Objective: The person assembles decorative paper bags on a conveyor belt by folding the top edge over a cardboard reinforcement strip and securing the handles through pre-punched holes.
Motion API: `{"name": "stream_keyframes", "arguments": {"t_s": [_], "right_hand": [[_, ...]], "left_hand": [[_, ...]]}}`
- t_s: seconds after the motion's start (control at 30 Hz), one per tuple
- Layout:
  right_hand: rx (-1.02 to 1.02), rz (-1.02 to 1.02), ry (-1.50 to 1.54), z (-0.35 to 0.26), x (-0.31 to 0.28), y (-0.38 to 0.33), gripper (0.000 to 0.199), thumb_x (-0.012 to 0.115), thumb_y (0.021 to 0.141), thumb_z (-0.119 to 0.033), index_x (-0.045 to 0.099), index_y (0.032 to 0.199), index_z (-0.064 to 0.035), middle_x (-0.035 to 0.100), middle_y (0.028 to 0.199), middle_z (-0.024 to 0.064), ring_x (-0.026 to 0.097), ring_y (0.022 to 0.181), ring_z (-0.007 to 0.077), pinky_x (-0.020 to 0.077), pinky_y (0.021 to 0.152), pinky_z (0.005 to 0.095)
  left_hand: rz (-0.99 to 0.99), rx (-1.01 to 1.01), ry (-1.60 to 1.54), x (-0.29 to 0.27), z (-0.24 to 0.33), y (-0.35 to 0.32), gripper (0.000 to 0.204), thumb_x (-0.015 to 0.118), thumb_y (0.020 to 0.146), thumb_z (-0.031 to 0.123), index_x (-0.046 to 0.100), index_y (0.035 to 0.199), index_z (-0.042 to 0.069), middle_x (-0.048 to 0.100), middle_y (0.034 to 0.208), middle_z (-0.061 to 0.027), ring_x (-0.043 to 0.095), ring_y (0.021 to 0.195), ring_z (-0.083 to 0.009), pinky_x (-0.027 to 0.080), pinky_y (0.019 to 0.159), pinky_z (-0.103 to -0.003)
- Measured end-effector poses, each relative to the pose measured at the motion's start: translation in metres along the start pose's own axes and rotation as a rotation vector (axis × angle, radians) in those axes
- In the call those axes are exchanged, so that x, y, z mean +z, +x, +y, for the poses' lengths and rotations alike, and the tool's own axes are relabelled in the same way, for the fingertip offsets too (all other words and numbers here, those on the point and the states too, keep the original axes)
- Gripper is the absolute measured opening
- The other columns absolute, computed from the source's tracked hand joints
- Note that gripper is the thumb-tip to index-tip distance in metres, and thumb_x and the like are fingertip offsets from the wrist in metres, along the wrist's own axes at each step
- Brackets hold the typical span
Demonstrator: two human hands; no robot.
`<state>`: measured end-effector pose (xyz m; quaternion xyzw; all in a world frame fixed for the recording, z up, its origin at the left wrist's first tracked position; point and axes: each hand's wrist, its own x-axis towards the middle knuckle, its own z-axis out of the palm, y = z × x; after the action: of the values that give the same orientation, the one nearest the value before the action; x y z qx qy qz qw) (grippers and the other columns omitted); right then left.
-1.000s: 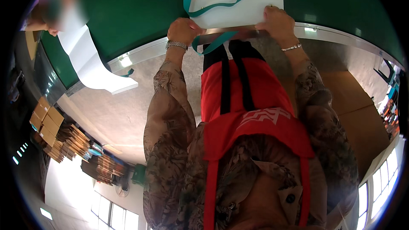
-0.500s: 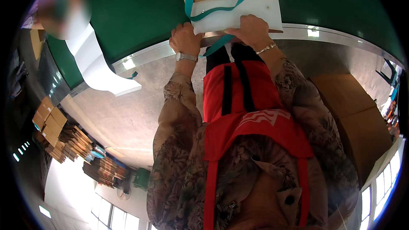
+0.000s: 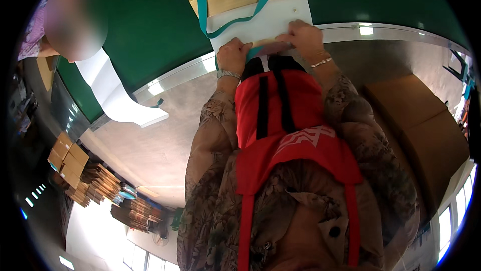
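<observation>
A flat paper gift bag (image 3: pixel 255 23), gold and teal with a white panel at its near end, lies on the green table with its near edge over the metal rim. A teal ribbon handle (image 3: pixel 202 8) loops across it. My left hand (image 3: pixel 232 56) grips the near left corner, fingers curled and thumb on top. At the near right, my right hand (image 3: pixel 306 41) pinches the same edge. Between the hands the edge is folded up, and part of another teal ribbon shows below it. The fingertips under the bag are hidden.
The green table (image 3: pixel 150 20) ends in a shiny metal rim (image 3: pixel 386 34). At far left, another person stands by a long white sheet (image 3: pixel 110 90) hanging over the rim. A large cardboard box (image 3: pixel 416 115) stands at my right; cardboard stacks (image 3: pixel 100 181) are at lower left.
The bag has come nearer to me and slightly left, showing more of its gold and teal front. Both hands have closed in on its near edge, which now bends upward.
</observation>
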<state>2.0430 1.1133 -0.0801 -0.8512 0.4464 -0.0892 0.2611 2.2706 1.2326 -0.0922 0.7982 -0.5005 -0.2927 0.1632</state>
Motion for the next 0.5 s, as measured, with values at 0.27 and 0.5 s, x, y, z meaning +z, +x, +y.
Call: {"name": "stream_keyframes", "arguments": {"t_s": [0.27, 0.5], "right_hand": [[0.151, -0.145, -0.151, 0.06, -0.033, -0.005, 0.051, 0.07, 0.083, -0.06, 0.066, 0.074, -0.0099, 0.067, 0.078, 0.0072, 0.068, 0.073, 0.0308, 0.0518, 0.063, 0.0445], [-0.115, -0.03, -0.339, 0.031, -0.036, -0.007, 0.026, 0.074, 0.084, -0.036, 0.067, 0.092, -0.0119, 0.065, 0.092, 0.0042, 0.066, 0.091, 0.0281, 0.0546, 0.073, 0.0423]], "left_hand": [[-0.05, -0.051, 0.061, 0.001, 0.002, 0.002, 0.032, 0.079, 0.084, 0.038, 0.069, 0.079, 0.008, 0.073, 0.078, -0.0161, 0.071, 0.076, -0.0374, 0.056, 0.069, -0.048], [0.07, -0.016, 0.107, 0.009, 0.014, -0.011, 0.029, 0.078, 0.085, 0.037, 0.069, 0.083, 0.01, 0.07, 0.076, -0.0111, 0.069, 0.073, -0.035, 0.053, 0.065, -0.048]]}}
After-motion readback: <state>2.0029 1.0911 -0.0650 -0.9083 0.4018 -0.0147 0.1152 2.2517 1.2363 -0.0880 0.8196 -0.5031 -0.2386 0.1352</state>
